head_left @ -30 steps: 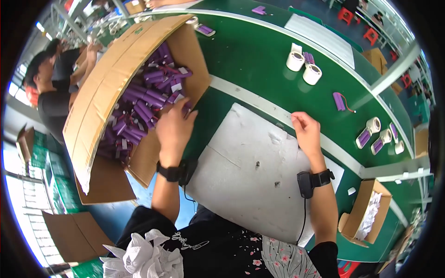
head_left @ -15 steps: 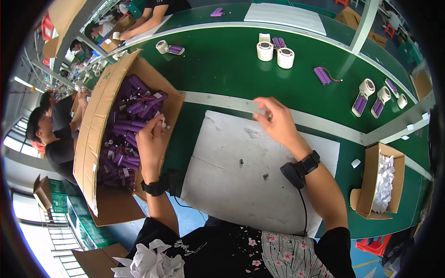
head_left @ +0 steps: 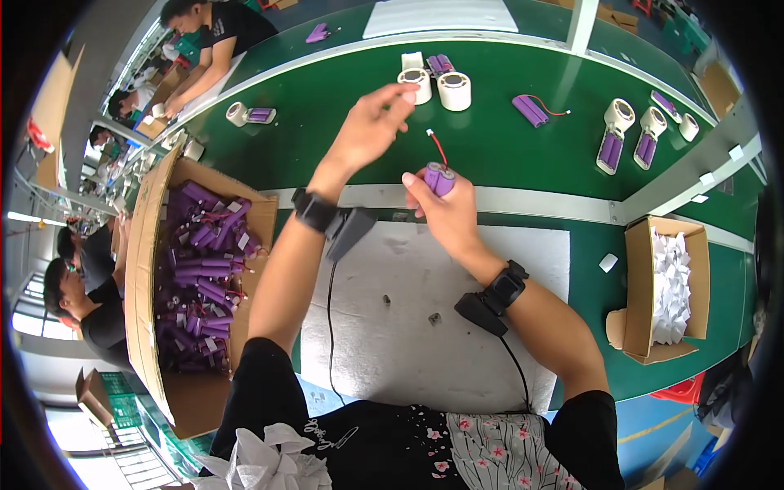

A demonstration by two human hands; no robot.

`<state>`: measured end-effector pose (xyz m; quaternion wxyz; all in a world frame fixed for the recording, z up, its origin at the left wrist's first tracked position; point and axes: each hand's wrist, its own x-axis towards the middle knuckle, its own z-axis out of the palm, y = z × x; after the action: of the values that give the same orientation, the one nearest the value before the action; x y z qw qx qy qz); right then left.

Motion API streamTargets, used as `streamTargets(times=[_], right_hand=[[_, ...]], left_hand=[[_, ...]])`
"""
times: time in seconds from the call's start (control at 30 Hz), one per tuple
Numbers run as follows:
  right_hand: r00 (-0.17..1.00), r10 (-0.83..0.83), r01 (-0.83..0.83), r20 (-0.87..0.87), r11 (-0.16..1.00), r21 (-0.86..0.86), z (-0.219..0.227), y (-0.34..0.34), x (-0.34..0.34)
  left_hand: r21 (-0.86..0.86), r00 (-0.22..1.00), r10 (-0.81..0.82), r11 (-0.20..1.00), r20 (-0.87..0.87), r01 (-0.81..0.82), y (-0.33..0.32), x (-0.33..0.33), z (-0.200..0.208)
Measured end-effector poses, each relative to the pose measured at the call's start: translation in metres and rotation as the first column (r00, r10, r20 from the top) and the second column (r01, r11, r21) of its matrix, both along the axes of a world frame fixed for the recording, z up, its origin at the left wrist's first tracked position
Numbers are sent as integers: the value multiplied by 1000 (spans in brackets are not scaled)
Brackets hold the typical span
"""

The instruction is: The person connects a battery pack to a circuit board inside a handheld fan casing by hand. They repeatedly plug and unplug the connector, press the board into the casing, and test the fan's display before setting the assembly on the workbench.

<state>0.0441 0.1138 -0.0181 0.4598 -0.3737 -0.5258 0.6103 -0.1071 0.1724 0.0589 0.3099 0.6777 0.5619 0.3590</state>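
Observation:
My right hand (head_left: pixel 454 214) grips a purple battery pack (head_left: pixel 438 180) upright. From its top rises a red wire ending in a small white connector. My left hand (head_left: pixel 369 131) reaches forward over the green bench, its fingers loosely bent and apart with nothing seen in them. Its fingertips overlap a white round-headed housing (head_left: pixel 418 88); whether they touch it I cannot tell. Beside that stands a second white housing (head_left: pixel 455 91), with purple cells (head_left: pixel 440 64) behind the pair. On my left, a cardboard box (head_left: pixel 140 269) holds many purple battery packs (head_left: pixel 200 265).
A grey-white foam sheet (head_left: pixel 367 327) lies before me. A metal rail (head_left: pixel 563 204) crosses the bench. To the right are a loose battery pack (head_left: pixel 532 111), opened white housings (head_left: pixel 619 118) and a box of white paper pieces (head_left: pixel 698 286). Co-workers (head_left: pixel 216 41) sit at the far left.
My left hand has left the battery box and moved forward and right towards the white housings. The right hand, empty before, now holds a battery pack. The view has shifted.

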Motion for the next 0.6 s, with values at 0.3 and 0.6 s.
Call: streamTargets(times=[0.3,0.6], right_hand=[[916,-358,361,-180,932,-15,1,27,7],[908,-380,383,-175,924,-15,-10,36,4]], left_hand=[[203,843,245,965,-478,-165,131,-2,-61],[-170,923,253,963,291,-211,64,-12,-30]])
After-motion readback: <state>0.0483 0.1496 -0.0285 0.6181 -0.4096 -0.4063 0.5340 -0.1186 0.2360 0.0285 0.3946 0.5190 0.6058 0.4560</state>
